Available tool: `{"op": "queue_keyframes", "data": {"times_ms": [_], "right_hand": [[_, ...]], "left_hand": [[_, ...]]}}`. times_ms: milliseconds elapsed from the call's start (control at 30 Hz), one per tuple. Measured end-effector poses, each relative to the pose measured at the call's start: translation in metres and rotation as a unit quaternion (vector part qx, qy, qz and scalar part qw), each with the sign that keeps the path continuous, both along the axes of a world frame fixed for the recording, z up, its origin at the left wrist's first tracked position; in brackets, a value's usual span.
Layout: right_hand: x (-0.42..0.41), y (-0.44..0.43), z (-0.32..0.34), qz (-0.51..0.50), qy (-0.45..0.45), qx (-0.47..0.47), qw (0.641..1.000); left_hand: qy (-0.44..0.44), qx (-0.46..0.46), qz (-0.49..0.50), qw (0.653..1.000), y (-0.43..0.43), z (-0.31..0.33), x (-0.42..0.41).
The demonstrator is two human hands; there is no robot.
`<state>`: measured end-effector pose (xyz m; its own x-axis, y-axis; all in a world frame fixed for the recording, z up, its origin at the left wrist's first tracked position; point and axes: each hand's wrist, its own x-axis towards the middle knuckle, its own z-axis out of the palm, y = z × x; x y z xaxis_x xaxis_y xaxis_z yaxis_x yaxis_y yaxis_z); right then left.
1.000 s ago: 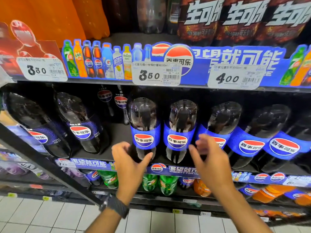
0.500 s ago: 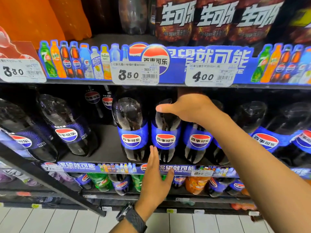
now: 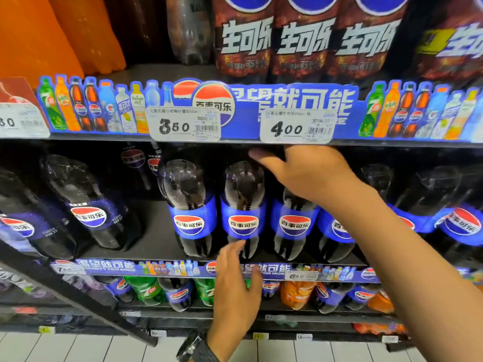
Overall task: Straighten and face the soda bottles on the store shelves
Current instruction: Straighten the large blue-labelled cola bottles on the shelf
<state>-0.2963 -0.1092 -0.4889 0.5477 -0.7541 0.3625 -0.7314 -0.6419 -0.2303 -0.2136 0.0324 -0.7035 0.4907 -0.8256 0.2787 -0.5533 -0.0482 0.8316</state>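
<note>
Middle shelf, front row: four blue-label cola bottles stand side by side at centre, logos facing out, the fourth partly hidden by the right forearm. At least two more are to the right of that arm. Two dark-label bottles stand at the left front, with two more set back behind the gap. Two price tags are readable on the rail above, and a third is cut off at the left edge. The right hand lies over the top of the third bottle, with one digit stretched left above the second bottle. Its other fingers are hidden, so whether it grasps the neck cannot be told. The left hand, with a wristwatch on its wrist, is released and its fingers are straight. The fingertips are at the second bottle's base, but motion blur hides whether they touch it.
</note>
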Motion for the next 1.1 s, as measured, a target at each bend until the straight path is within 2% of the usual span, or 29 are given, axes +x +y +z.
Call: {"op": "queue_keyframes", "data": {"times_ms": [67, 133, 200, 367, 600, 767, 933, 1033, 1100], "right_hand": [[-0.017, -0.008, 0.001, -0.023, 0.033, -0.045, 0.998], [-0.034, -0.02, -0.001, -0.038, 0.07, -0.031, 0.996], [-0.045, -0.031, -0.005, -0.04, 0.082, 0.002, 0.996], [-0.052, -0.038, -0.006, -0.054, 0.033, 0.136, 0.989], [-0.057, -0.035, 0.001, -0.04, 0.034, 0.148, 0.988], [-0.054, -0.03, 0.003, -0.024, 0.021, 0.119, 0.992], [-0.057, -0.032, 0.004, -0.039, 0.049, 0.151, 0.986], [-0.067, -0.031, 0.005, -0.017, 0.048, 0.169, 0.984], [-0.085, -0.03, 0.006, -0.014, 0.035, 0.104, 0.994]], "left_hand": [[0.016, 0.018, -0.052, 0.998, -0.006, 0.005, -0.014], [0.038, 0.045, -0.085, 0.995, -0.014, 0.005, -0.031], [0.049, 0.067, -0.093, 0.992, -0.023, 0.005, -0.047], [0.1, 0.097, -0.084, 0.987, -0.034, 0.005, -0.072], [0.085, 0.095, -0.08, 0.989, -0.035, 0.006, -0.076], [0.052, 0.107, -0.079, 0.99, -0.036, 0.001, -0.067], [0.045, 0.105, -0.074, 0.991, -0.036, 0.001, -0.066], [0.012, 0.062, -0.039, 0.997, -0.034, 0.004, -0.067], [-0.001, 0.036, -0.028, 0.999, -0.035, 0.009, -0.075]]}}
